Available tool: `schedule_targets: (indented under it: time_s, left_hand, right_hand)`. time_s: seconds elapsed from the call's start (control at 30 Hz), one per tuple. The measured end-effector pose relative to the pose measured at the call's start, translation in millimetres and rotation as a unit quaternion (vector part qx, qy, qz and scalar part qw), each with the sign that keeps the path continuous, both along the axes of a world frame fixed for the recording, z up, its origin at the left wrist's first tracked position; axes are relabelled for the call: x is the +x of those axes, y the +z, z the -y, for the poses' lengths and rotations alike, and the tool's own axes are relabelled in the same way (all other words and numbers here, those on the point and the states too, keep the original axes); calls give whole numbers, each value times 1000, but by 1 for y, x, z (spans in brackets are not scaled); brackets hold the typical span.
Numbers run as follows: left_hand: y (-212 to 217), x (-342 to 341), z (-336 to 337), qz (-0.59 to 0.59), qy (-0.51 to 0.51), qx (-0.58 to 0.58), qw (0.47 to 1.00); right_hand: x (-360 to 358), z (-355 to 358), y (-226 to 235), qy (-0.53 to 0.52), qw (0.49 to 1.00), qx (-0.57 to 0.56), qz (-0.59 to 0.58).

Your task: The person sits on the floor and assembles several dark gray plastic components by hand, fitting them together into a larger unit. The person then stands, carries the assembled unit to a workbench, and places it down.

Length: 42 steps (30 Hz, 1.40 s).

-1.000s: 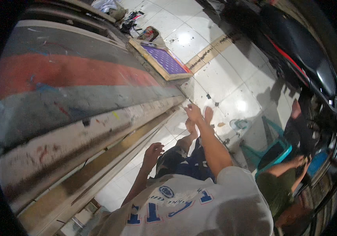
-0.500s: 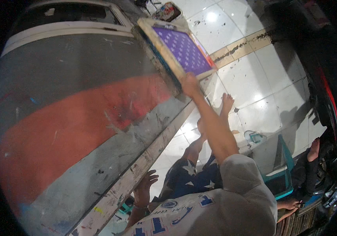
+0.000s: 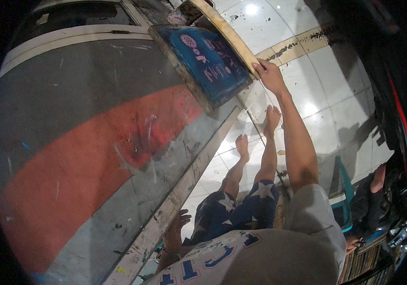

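Note:
My right hand [image 3: 270, 76] grips the near end of a wooden screen-printing frame [image 3: 229, 33]. The frame is tipped up nearly edge-on, so its mesh is hidden now. Left of it, at the table's far right corner, lies a dark blue panel [image 3: 203, 61] with pinkish printed figures and a worn, dirty rim. Low beside the table's near edge hangs my left hand [image 3: 180, 222], fingers apart with nothing in them.
A long table [image 3: 104, 95] with grey and red bands fills the left. Behind the panel is a container [image 3: 184, 16] with messy contents. White floor tiles [image 3: 303, 80] lie at right. Another person's foot [image 3: 378, 178] and hand [image 3: 352, 244] show near a teal-framed object [image 3: 345, 194].
The wooden frame has swung up and to the right with my right hand, from lying over the blue panel with purple, white-patterned mesh showing. The panel is now uncovered. My left hand has barely moved.

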State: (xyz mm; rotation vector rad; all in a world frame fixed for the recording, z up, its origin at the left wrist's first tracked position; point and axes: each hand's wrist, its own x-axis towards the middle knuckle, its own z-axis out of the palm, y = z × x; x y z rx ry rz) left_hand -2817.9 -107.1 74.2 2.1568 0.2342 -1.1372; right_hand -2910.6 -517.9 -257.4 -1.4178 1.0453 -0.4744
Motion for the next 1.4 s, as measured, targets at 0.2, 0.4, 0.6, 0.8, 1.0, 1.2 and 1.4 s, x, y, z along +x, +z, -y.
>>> schedule_targets:
  time_s: [0.2,0.4,0.6,0.8,1.0,1.2,1.4]
  left_hand:
    - [-18,13,-27,-78,24,-35,996]
    - [-19,20,-17,-84,21,-17,996]
    - [-8,10,-7,-81,24,-26,996]
    - [-12,15,-12,-152,105,-125,975]
    - [-31,16,-29,-131,17,-159,978]
    - [-70,36,-58,-240,112,-251,931]
    - [-94,98,-59,-352,17,-125,927]
  right_hand:
    - [30,-28,-9,15,989,-143,-43]
    - [78,-88,-6,33,994,-54,-87]
    - [95,-109,1,81,986,-11,-143]
    - [45,-108,23,89,982,-8,-165]
    - [-80,-174,-20,187,870,-89,-448]
    - [-116,-220,-59,19,874,-204,-441]
    - [-125,-355,68,180,901,71,-389]
